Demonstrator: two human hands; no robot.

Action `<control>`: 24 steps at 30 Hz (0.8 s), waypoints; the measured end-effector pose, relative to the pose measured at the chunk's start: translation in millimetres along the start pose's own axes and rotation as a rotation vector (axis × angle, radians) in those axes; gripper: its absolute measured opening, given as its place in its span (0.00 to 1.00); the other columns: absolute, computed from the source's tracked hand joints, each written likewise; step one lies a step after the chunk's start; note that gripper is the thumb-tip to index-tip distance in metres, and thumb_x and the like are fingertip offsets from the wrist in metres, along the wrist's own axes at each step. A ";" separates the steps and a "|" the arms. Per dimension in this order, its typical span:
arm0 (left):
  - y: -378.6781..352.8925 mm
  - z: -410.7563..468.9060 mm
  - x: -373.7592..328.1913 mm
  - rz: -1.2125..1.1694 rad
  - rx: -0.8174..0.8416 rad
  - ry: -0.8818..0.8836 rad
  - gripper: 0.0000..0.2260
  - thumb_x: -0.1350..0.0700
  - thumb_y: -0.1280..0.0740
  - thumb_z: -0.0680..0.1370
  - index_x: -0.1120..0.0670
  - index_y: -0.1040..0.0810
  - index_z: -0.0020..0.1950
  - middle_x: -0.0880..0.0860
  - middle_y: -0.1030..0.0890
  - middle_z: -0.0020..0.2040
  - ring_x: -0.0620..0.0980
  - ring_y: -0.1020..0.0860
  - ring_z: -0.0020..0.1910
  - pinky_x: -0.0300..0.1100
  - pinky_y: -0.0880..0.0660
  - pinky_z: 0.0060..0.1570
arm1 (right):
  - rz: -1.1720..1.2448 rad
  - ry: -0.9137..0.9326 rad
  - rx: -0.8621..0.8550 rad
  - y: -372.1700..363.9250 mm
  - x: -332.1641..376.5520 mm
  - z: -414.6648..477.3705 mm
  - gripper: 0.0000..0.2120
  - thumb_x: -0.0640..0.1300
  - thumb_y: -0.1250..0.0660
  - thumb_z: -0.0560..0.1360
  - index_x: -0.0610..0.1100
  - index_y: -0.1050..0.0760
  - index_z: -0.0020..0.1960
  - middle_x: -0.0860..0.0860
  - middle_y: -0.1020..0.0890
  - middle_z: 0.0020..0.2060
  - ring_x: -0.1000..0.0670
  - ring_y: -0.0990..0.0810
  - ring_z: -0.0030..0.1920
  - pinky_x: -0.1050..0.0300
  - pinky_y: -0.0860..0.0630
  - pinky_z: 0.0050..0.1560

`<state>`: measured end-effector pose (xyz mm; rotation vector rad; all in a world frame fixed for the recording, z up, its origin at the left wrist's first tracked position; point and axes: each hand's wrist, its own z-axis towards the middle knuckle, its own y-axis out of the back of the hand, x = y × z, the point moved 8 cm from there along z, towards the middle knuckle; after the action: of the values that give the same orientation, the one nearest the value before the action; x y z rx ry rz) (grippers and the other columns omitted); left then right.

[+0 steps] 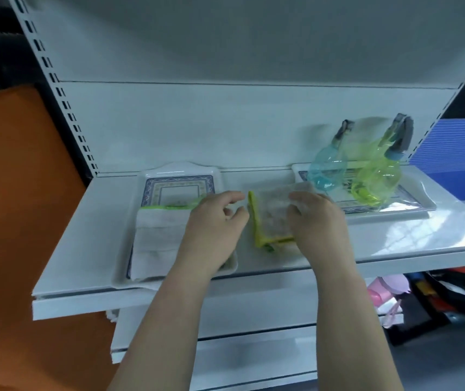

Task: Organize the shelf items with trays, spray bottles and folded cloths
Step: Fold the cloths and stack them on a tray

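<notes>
A white tray with a blue patterned border (180, 176) sits on the left of the white shelf (84, 249). A folded white cloth with a green edge (158, 235) lies in it. My left hand (214, 221) hovers over that tray's right side, fingers loosely curled, holding nothing. My right hand (315, 218) grips a white cloth with a yellow-green edge (270, 218) on the bare shelf between the trays. A second tray (411, 204) at the right holds a blue spray bottle (327, 167) and a yellow-green spray bottle (378, 176).
The shelf's back panel (225, 122) rises close behind the trays. A lower shelf (253, 314) juts out beneath. An orange surface (14, 221) stands at the left, a blue board (457, 148) at the right, and pink and dark items (423, 294) lie lower right.
</notes>
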<state>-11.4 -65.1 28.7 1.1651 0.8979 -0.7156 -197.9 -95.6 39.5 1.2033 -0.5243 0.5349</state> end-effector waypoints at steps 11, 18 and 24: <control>-92.7 11.9 -2.2 0.186 0.055 0.152 0.30 0.51 0.34 0.78 0.42 0.41 0.78 0.46 0.22 0.46 0.44 0.26 0.38 0.38 0.32 0.35 | -0.045 -0.144 0.319 7.0 -71.7 29.8 0.13 0.51 0.36 0.76 0.42 0.27 0.40 0.46 0.24 0.37 0.40 0.25 0.46 0.54 0.33 0.36; -88.3 7.5 -8.6 0.060 -0.193 0.088 0.28 0.57 0.33 0.76 0.45 0.34 0.75 0.47 0.27 0.32 0.42 0.30 0.27 0.35 0.33 0.30 | 0.069 0.020 0.294 4.2 -57.6 44.9 0.02 0.41 0.38 0.75 0.44 0.30 0.44 0.49 0.28 0.33 0.42 0.28 0.41 0.54 0.35 0.33; -88.7 5.2 5.4 -0.102 -0.225 0.252 0.27 0.57 0.35 0.78 0.37 0.36 0.73 0.48 0.29 0.33 0.46 0.30 0.30 0.41 0.31 0.35 | 0.305 -0.074 0.462 -4.5 -69.6 49.1 0.24 0.42 0.35 0.74 0.47 0.32 0.70 0.56 0.27 0.41 0.54 0.25 0.40 0.59 0.29 0.34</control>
<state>-83.4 -93.0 -15.7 1.0269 1.2238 -0.5397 -252.8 -151.2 5.4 1.5971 -0.6752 0.9086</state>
